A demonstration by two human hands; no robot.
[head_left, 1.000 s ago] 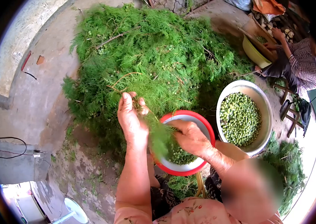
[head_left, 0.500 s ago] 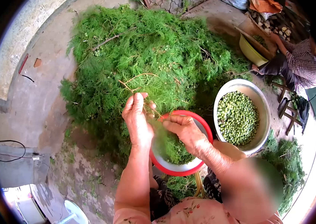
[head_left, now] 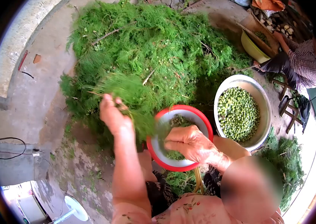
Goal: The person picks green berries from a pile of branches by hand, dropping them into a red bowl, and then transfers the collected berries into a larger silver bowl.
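My left hand (head_left: 115, 117) is closed round the stem of a leafy evergreen branch (head_left: 122, 87), which is smeared by motion. It is at the near edge of a big heap of cut evergreen branches (head_left: 158, 41). Over the red-rimmed basin (head_left: 207, 130) is my right hand (head_left: 189, 143), its fingers pinched together and pointing down inside. Whatever they hold, if anything, is hidden. Green sprigs and small bits (head_left: 178, 121) lie in that basin.
A metal basin (head_left: 264, 115) of small round green cones (head_left: 238, 114) stands to the right. Another person (head_left: 305, 65) sits at the upper right beside a yellow-green basin (head_left: 250, 50). More cut branches (head_left: 287, 160) lie at the lower right.
My left hand has swung left with the branch, away from the basin. My right hand has let go of the branch and moved down over the basin, fingers pinched.
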